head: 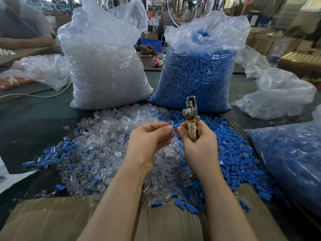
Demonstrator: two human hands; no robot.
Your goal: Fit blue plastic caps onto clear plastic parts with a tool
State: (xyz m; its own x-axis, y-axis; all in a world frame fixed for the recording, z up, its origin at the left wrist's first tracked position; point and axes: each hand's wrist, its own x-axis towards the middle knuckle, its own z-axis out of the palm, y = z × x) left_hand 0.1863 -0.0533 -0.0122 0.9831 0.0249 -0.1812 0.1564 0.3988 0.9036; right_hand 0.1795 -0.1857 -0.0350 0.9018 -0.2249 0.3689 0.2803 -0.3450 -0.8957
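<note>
Head view, close, downward over hands [173, 141]

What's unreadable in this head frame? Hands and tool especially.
- Clear part: the left hand pinches something at the blue cap; its fingers hide it, so the fit is unknown.
- Tool: the right hand covers its lower handle, and the tip is too small to read.
- Left bag: its label is too small to read with certainty.
- Right-edge bag: cut off by the frame.
- Background: blurred.
</note>
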